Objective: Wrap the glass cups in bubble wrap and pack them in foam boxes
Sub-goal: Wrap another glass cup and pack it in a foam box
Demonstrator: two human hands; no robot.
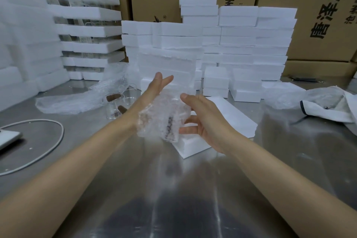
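A glass cup wrapped in bubble wrap (164,118) is held above the steel table between my two hands. My left hand (152,91) lies against its left side with straight fingers pointing away from me. My right hand (201,118) cups its right side, thumb on top and fingers spread beneath. Just under and right of the bundle sits a flat white foam box (195,145), with a second foam piece (231,116) behind it. Two bare glass cups (114,106) stand on the table to the left, beside a loose sheet of bubble wrap (77,100).
Stacks of white foam boxes (241,44) fill the back of the table, with cardboard cartons (318,15) behind. Foam trays holding glasses (87,31) rise at the back left. A cable loop (38,150) lies at the left, crumpled wrap and cloth (328,102) at the right.
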